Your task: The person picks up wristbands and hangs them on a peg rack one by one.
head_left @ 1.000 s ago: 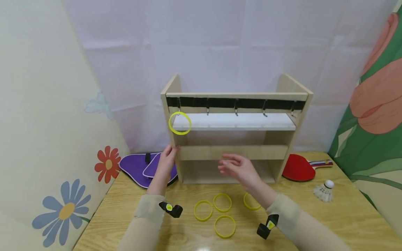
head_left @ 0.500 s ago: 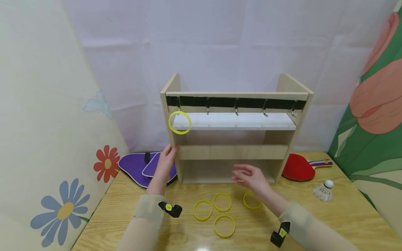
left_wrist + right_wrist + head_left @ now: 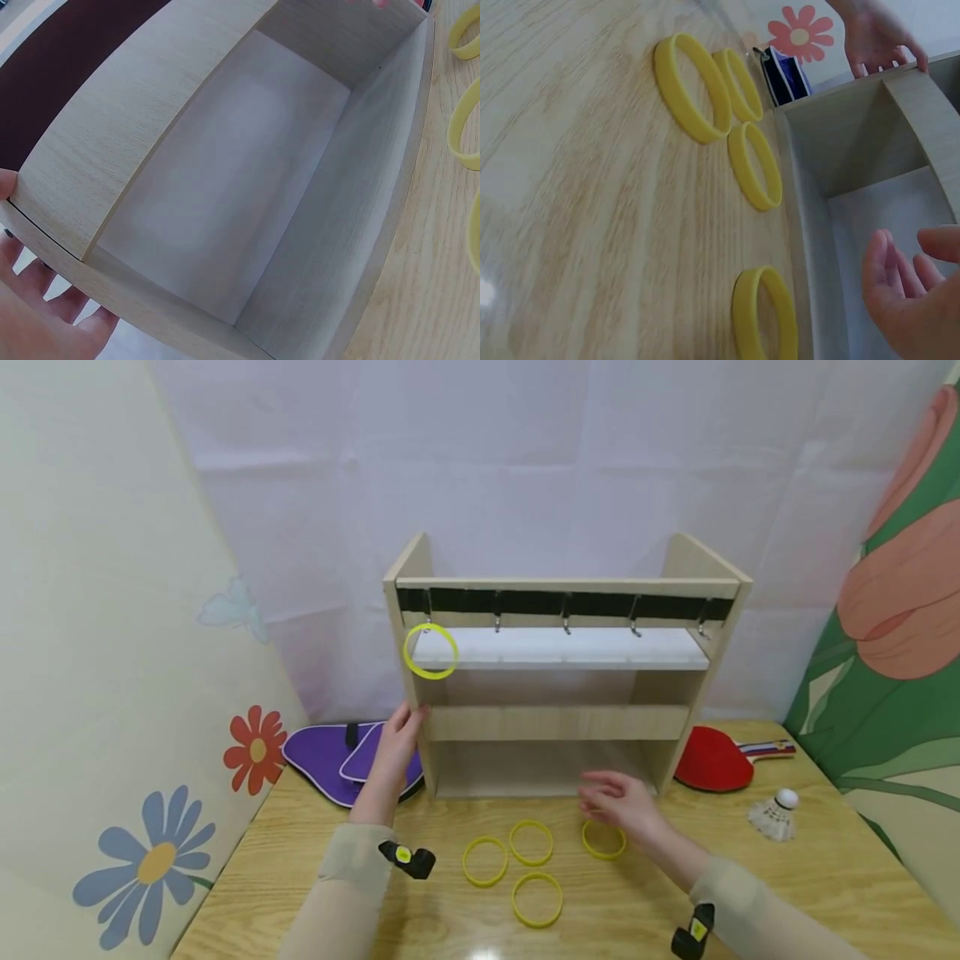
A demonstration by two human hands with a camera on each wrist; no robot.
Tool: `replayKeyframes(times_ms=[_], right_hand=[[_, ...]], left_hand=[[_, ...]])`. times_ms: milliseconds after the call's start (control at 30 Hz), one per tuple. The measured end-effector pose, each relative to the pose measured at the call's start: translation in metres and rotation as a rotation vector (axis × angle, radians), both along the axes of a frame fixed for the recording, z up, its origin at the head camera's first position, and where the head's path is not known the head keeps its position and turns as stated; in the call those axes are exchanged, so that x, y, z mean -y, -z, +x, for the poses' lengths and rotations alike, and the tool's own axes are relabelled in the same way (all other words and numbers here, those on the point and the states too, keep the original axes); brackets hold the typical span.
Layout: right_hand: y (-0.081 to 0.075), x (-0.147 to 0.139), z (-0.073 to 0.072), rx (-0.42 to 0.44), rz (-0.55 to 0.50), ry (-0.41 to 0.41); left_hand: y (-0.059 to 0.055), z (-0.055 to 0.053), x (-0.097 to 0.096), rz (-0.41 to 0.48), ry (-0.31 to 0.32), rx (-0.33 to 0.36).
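Note:
My left hand [image 3: 396,747] grips the left side panel of a small wooden shelf [image 3: 558,724]. In the left wrist view its thumb lies on the front edge and its fingers are round the outer face. My right hand [image 3: 622,802] hovers with loosely bent fingers and nothing in them, just over a yellow ring [image 3: 604,858] on the table. More yellow rings [image 3: 483,884] lie flat to the left of that one. Another yellow ring [image 3: 431,675] hangs from the leftmost of several metal hooks [image 3: 567,620] along the shelf's top; the other hooks are bare.
Left of the shelf lie purple paddle cases [image 3: 322,756]. A red table tennis paddle [image 3: 712,760] and a white shuttlecock [image 3: 772,818] are at the right. The wooden table [image 3: 435,927] meets painted side walls and a pale cloth [image 3: 525,460] behind.
My right hand has moved right and down, from in front of the shelf to just over the rightmost ring. My left hand keeps its grip on the shelf.

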State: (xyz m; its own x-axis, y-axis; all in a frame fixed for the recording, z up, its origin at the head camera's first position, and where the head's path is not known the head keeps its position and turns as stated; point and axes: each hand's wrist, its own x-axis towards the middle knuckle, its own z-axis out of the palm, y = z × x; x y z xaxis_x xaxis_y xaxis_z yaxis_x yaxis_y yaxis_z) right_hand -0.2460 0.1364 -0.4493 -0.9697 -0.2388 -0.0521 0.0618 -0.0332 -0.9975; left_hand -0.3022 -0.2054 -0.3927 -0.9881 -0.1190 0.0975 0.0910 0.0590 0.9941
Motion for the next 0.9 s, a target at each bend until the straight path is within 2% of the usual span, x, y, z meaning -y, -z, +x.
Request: replayKeyframes(times_ms=[267, 467, 667, 900], right_hand=[[0.016, -0.022, -0.002, 0.0, 0.044, 0.03], [0.029, -0.04, -0.002, -0.031, 0.136, 0.033], [0.039, -0.053, -0.001, -0.018, 0.217, 0.009], [0.047, -0.06, 0.001, 0.006, 0.246, -0.056]], left_hand=[[-0.002, 0.001, 0.0, -0.002, 0.005, -0.001], [-0.001, 0.002, 0.0, 0.001, -0.002, 0.013], [0.0, 0.002, 0.001, 0.002, -0.001, 0.012], [0.0, 0.001, 0.0, 0.004, 0.001, 0.014]])
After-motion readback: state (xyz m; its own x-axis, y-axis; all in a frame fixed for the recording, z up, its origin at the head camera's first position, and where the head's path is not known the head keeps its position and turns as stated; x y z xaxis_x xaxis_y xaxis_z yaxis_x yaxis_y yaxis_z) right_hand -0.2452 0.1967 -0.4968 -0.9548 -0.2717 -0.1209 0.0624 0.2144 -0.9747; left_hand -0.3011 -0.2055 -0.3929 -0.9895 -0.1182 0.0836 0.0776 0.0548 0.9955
